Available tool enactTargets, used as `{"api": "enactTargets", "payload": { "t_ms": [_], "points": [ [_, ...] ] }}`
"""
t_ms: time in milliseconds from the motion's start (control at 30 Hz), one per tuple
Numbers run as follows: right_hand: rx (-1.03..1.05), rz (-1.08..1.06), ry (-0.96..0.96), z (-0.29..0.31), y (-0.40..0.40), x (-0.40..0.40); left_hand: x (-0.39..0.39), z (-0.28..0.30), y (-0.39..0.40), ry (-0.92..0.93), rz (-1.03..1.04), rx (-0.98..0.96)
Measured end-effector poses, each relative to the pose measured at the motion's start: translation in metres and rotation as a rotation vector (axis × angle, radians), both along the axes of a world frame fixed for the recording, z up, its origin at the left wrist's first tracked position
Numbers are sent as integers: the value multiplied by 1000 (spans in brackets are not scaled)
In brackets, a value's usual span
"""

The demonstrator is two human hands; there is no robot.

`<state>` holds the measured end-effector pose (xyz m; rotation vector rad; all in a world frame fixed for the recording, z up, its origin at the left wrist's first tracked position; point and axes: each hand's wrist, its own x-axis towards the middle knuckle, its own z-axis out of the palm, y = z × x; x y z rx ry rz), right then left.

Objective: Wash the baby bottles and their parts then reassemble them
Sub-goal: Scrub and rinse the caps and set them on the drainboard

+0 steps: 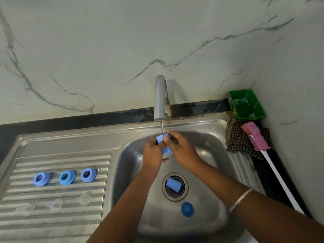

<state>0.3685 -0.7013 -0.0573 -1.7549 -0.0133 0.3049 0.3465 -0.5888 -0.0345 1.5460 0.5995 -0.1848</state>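
Under the running tap (160,97) both my hands hold a light blue bottle cap (164,143) over the sink basin (210,155). My left hand (152,153) grips it from the left, my right hand (182,148) pinches it from the right. A second light blue cap (174,185) lies on the drain, and a darker blue cap (187,209) lies nearer the front of the basin. On the ribbed drainboard (52,220) stand three blue collar rings (64,177) in a row, with three clear nipples (54,204) in front of them.
A pink bottle brush (256,137) with a long white handle lies on a checked cloth (236,139) right of the sink. A green tub (246,104) sits in the back right corner. Marble wall rises behind the tap.
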Motion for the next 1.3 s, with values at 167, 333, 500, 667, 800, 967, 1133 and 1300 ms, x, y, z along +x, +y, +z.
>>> {"api": "enactTargets", "payload": {
  "t_ms": [167,333,500,667,800,967,1133,1300],
  "points": [
    [85,-36,321,7,23,-1,-3,5,1,223,155,-91],
    [415,-132,632,8,21,-7,-4,5,20,295,-40,50],
    [204,-141,354,-3,-1,-9,-15,0,27,100,-270,251],
    [-283,107,-321,-7,-8,-20,-26,-11,27,109,-125,333],
    [-367,159,-461,3,0,-18,-31,-15,30,167,-15,303],
    [-394,116,-401,8,-2,-18,-34,-18,36,126,-14,346],
    [-425,53,-345,10,2,-22,-36,-17,28,-21,-45,330],
    [-388,-25,-251,11,1,-22,-25,-8,15,141,54,-5]
  ]
}}
